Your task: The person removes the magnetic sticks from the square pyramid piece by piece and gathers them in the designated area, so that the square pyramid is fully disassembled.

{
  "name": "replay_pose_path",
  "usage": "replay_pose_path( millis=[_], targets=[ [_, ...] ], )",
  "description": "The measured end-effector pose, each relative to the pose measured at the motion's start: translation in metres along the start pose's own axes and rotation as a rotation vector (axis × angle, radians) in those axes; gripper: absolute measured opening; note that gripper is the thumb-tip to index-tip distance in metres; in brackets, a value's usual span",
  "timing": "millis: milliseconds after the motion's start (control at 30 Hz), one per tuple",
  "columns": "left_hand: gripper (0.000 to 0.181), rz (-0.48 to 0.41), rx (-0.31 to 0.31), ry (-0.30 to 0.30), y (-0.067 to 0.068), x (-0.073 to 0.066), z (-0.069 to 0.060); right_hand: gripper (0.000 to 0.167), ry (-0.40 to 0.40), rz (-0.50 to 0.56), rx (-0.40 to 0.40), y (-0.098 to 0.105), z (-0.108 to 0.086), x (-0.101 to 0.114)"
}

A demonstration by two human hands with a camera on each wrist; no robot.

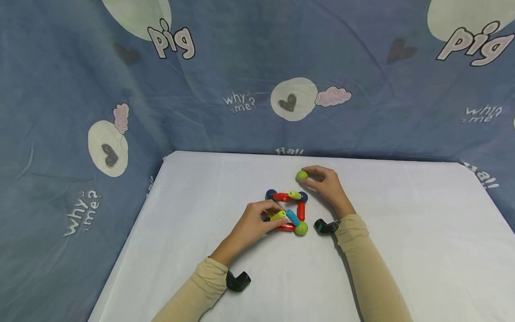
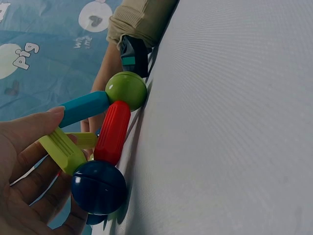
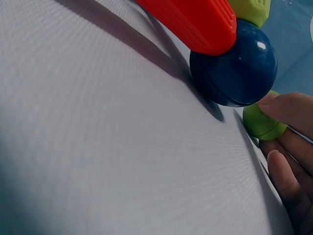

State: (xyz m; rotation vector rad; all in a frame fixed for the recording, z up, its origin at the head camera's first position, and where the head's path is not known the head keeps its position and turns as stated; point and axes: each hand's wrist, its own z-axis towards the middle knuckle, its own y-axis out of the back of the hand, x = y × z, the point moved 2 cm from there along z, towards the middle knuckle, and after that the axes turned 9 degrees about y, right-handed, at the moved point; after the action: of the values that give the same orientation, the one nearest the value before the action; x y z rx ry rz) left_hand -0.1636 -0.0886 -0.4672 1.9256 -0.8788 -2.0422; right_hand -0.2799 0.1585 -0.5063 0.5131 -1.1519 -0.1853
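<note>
A frame of toy building rods and balls stands on the white table. Its base has red rods (image 1: pixel 301 211), dark blue balls (image 2: pixel 99 187) and a green ball (image 1: pixel 301 228). A blue rod (image 2: pixel 84 108) and a yellow-green rod (image 2: pixel 62 151) slope up from the base. At their upper ends my left hand (image 1: pixel 254 222) pinches them, thumb in front, fingers behind. Beyond the frame's far right corner, my right hand (image 1: pixel 327 185) holds a loose green ball (image 1: pixel 301 175) between thumb and fingers. That ball (image 3: pixel 264 122) is low by the tabletop in the right wrist view.
Another yellow-green rod (image 1: pixel 295 195) rises from the far right blue ball (image 1: pixel 303 197). Black wrist cameras (image 1: pixel 238 281) are strapped at both sleeves. The white table (image 1: pixel 422 232) meets a blue printed cloth (image 1: pixel 225 129) at its back and left.
</note>
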Motion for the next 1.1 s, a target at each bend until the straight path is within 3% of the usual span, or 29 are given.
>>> replay_pose_path(
  millis=[567, 1100],
  targets=[
    [0.022, 0.012, 0.0, -0.03, 0.0003, 0.0006, 0.0005, 0.04, -0.016, -0.005, -0.001, -0.0004, 0.0001, 0.0005],
    [0.022, -0.005, 0.008, -0.017, 0.0016, -0.0004, 0.0001, 0.041, -0.037, 0.004, -0.002, -0.0006, 0.0006, 0.0012]
  ],
)
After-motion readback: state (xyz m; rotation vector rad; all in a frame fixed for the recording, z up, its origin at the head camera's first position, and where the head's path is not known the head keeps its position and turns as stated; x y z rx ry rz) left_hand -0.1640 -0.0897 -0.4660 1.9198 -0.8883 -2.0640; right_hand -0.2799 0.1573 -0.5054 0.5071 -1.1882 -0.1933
